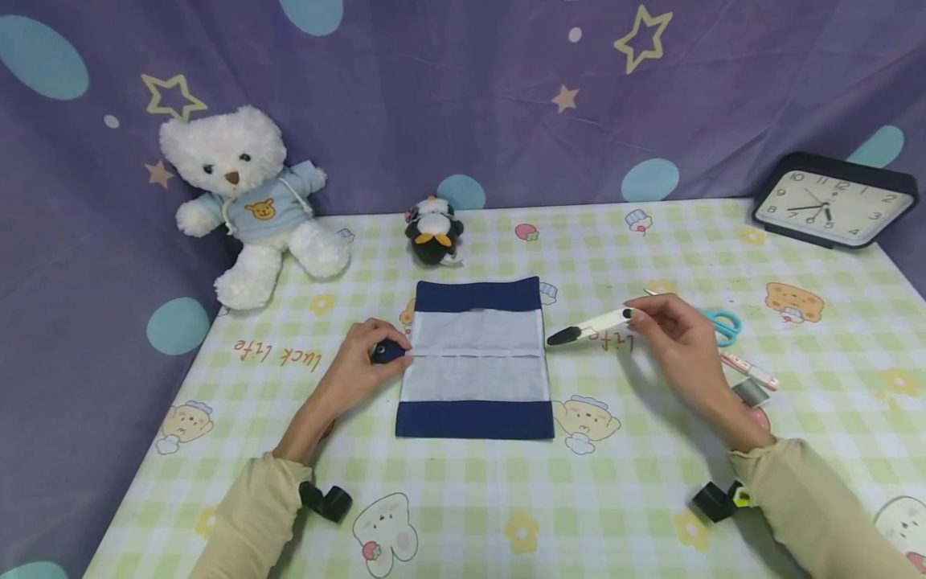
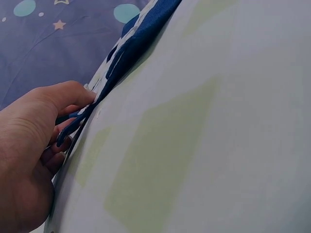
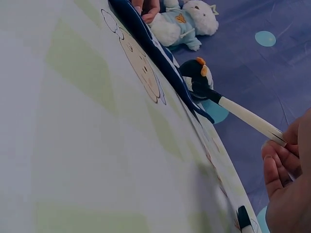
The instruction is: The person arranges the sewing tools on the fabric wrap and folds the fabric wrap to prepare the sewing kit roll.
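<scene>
A rectangular cloth piece [image 1: 473, 420], navy at its far and near ends and pale grey between, lies on the table with a seam across its middle. At the left end of that seam, my left hand [image 1: 365, 358] pinches the cloth's edge between thumb and fingers. A small navy tab with a round snap [image 1: 387, 351] shows between those fingers. My right hand [image 1: 676, 342] holds a white pen-shaped tool [image 1: 604, 323] by its back end. Its dark tip [image 1: 564, 335] points at the cloth's right edge. In the right wrist view the tool [image 3: 250, 119] stands out from my fingertips.
Blue-handled scissors [image 1: 726, 326], a pink-and-white strip [image 1: 748, 370] and a grey spool-like item [image 1: 751, 392] lie beside my right wrist. A white teddy bear [image 1: 260, 201], a penguin toy [image 1: 434, 233] and a black clock [image 1: 832, 201] stand along the back of the checked table.
</scene>
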### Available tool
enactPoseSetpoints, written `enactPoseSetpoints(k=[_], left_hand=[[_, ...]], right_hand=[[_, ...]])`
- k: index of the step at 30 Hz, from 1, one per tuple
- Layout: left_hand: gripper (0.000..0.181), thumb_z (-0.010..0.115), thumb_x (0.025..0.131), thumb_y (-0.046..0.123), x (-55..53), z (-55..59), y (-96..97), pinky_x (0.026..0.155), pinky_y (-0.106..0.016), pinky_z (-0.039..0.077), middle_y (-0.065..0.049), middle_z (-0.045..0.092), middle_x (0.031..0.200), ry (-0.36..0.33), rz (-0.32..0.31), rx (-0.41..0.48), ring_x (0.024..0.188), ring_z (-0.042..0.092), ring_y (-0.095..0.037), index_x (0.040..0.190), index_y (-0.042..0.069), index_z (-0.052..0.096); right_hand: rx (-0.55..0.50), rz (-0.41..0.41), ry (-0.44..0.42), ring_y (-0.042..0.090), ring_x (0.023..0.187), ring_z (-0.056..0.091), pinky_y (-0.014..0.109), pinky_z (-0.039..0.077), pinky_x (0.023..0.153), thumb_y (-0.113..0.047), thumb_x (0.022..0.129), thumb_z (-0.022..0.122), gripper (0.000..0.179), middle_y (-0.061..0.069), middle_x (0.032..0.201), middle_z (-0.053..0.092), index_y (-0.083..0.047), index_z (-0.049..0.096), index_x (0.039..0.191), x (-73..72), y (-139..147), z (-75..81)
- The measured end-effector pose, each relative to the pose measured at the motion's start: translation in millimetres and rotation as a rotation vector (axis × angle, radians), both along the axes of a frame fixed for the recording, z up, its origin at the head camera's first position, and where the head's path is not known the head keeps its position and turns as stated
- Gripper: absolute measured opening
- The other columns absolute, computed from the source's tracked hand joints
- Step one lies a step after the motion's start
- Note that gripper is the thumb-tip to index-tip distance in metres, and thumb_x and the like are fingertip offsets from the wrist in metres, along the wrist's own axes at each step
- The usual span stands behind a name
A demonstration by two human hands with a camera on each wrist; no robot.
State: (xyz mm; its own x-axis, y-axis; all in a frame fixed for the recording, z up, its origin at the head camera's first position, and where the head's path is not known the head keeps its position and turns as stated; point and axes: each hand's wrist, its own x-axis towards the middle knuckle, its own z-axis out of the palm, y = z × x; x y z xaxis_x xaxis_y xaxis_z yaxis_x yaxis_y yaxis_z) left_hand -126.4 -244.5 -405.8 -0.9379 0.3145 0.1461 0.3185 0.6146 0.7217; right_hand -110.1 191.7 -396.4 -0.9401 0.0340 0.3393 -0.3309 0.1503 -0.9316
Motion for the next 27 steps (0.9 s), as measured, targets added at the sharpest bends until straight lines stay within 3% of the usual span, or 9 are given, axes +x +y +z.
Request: enactPoseSetpoints(k=[13,21,27], left_hand=[[0.013,0.082,0.090,0.011,-0.3,-0.1,-0.2,0.091,-0.049,0.039,-0.008,0.062,0.115,-0.021,0.003,0.007,0.114,0.047,-0.032,0.100,0.014,0.074],[0.012,0.081,0.091,0.012,-0.5,-0.2,-0.7,0.093,-0.050,0.038,-0.008,0.062,0.116,-0.026,0.003,0.008,0.115,0.047,-0.032,0.101,0.014,0.074],[0.013,0.082,0.090,0.010,0.6,1.4,-0.1,0.095,-0.050,0.037,-0.008,0.062,0.115,-0.011,-0.004,0.010,0.114,0.048,-0.032,0.100,0.013,0.074]], right_hand=[[0.058,0.044,0.001,0.015,0.082,0.068,0.020,0.052,0.070,0.001,0.102,0.061,0.015,0.002,0.100,0.069,0.009,0.069,0.112,-12.9,-19.1,-3.8],[0.035,0.064,-0.018,0.019,0.078,0.066,0.022,0.053,0.068,0.004,0.101,0.062,0.014,0.012,0.097,0.068,0.010,0.069,0.111,-22.2,-31.9,-6.5],[0.013,0.086,-0.048,0.019,0.072,0.064,0.022,0.050,0.059,0.002,0.101,0.063,0.015,0.022,0.092,0.067,0.010,0.069,0.112,-26.4,-42.2,-6.5]])
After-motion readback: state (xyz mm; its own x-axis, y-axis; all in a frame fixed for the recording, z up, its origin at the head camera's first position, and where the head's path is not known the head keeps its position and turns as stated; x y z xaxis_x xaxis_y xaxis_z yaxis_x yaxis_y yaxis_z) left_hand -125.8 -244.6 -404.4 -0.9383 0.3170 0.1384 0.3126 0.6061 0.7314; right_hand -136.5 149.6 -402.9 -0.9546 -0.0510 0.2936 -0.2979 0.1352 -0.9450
